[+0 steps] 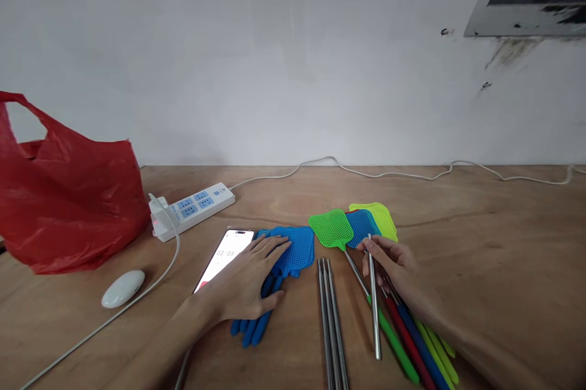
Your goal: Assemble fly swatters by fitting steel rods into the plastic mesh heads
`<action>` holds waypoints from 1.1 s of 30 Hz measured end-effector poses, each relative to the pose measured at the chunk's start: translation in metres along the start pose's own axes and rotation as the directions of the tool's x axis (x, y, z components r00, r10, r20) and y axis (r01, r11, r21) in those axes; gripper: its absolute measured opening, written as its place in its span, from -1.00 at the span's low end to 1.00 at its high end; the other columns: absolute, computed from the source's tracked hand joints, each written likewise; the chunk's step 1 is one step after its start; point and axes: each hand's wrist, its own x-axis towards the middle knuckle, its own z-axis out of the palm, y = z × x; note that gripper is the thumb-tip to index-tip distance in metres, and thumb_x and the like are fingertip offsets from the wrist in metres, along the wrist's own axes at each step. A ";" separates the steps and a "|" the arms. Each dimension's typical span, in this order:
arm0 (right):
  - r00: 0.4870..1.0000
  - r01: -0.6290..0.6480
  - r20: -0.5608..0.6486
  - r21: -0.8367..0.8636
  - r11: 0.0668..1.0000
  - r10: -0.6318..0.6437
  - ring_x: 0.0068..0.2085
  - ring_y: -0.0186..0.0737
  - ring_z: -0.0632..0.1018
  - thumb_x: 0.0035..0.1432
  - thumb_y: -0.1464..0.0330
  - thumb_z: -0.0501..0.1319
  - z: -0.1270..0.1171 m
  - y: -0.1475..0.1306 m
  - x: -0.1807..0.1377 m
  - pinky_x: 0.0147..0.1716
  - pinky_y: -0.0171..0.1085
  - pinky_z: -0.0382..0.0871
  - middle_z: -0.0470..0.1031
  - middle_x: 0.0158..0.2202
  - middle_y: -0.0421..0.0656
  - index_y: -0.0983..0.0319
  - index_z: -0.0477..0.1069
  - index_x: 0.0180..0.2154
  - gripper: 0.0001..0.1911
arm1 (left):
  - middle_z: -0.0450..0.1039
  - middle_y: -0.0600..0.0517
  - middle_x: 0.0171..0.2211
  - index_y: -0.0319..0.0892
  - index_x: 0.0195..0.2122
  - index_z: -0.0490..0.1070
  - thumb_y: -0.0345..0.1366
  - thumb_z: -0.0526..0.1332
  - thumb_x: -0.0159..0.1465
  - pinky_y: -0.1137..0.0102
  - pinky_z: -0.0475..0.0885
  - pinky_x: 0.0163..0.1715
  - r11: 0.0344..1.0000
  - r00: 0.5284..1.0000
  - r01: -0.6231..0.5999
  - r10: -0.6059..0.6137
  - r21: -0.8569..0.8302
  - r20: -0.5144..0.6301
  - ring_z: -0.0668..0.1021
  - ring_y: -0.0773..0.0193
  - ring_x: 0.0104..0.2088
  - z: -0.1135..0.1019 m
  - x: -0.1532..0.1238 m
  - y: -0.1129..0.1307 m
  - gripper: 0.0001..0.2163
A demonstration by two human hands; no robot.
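Note:
My left hand (249,280) lies with fingers stretched out over a pile of blue fly swatters (297,246), whose blue handles stick out below it. Between the thumb and fingers of my right hand (396,265) is a shiny metal tube (374,317), its lower end pointing toward me. Under and beside that hand lie more fly swatters: a green one (332,228), a blue one (361,225) and yellow ones (383,219). Their handles, including a red one (407,341), fan out toward me. Three grey metal tubes (330,323) lie side by side between my hands.
A lit phone (224,256) lies partly under my left forearm. To the left are a white power strip (196,207) with a plugged-in cable, a white oval object (122,289) and a red plastic bag (73,195). A white cord (384,176) runs along the wall.

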 end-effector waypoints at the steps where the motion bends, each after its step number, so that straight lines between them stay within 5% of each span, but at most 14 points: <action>1: 1.000 0.003 0.003 0.004 1.000 -0.003 -0.71 -0.40 0.29 0.07 -0.13 0.25 0.000 0.000 0.000 -0.76 -0.41 0.09 0.46 -0.61 -0.28 0.20 0.40 -0.29 -0.48 | 0.16 -0.25 0.34 -0.19 0.36 0.08 -0.29 0.26 0.13 -0.12 0.20 0.26 1.000 1.000 -0.001 0.001 -0.002 0.010 0.27 -0.20 0.31 0.000 0.000 0.001 -0.26; 12: 0.982 0.164 0.126 -0.162 0.973 -0.144 -0.61 -0.33 0.40 0.22 0.00 0.20 0.005 0.006 -0.007 -0.68 -0.38 0.25 0.51 -0.51 -0.26 0.17 0.35 -0.03 -0.55 | 0.02 -0.16 0.41 -0.14 0.40 -0.05 -0.44 0.18 -0.04 -0.17 0.13 0.30 0.998 0.999 -0.041 0.041 -0.046 0.004 0.16 -0.21 0.36 0.005 -0.001 -0.005 -0.10; 16: 0.933 0.359 0.195 -0.424 0.832 -0.303 -0.48 -0.28 0.45 0.31 0.12 0.16 0.003 0.010 -0.010 -0.50 -0.31 0.29 0.52 -0.42 -0.23 0.14 0.43 -0.04 -0.70 | -0.02 -0.14 0.43 -0.11 0.41 -0.09 -0.46 0.18 -0.01 -0.16 0.10 0.31 0.998 0.997 -0.061 0.060 -0.010 -0.046 0.14 -0.19 0.37 0.008 -0.001 -0.007 -0.10; 23: 0.868 0.431 0.114 -0.659 0.617 -0.484 -0.53 -0.27 0.38 0.35 0.20 0.10 -0.009 0.003 -0.007 -0.49 -0.27 0.19 0.45 -0.48 -0.23 0.16 0.43 -0.23 -0.78 | 0.08 -0.16 0.39 -0.15 0.38 0.01 -0.34 0.19 0.23 -0.10 0.14 0.31 0.997 0.995 -0.074 0.074 0.001 -0.071 0.18 -0.14 0.36 0.003 -0.001 0.002 -0.31; 29: 0.876 0.413 0.258 -0.837 0.359 -0.408 -0.49 -0.24 0.43 0.25 0.27 0.16 -0.008 0.009 -0.007 -0.45 -0.28 0.15 0.38 -0.55 -0.25 0.17 0.30 -0.42 -0.80 | 0.18 -0.17 0.34 -0.11 0.32 0.14 -0.28 0.23 0.26 -0.13 0.18 0.28 0.995 0.992 -0.099 0.099 0.005 -0.077 0.26 -0.15 0.32 0.003 0.002 0.006 -0.40; 33: 0.905 0.354 0.243 -0.886 0.300 -0.350 -0.46 -0.21 0.44 0.22 0.26 0.16 -0.007 0.017 -0.007 -0.43 -0.26 0.12 0.43 -0.50 -0.21 0.18 0.31 -0.43 -0.81 | 0.25 -0.16 0.28 -0.12 0.25 0.22 -0.29 0.22 0.27 -0.08 0.23 0.25 0.993 0.989 -0.118 0.119 0.012 -0.091 0.30 -0.12 0.28 0.002 0.003 0.010 -0.49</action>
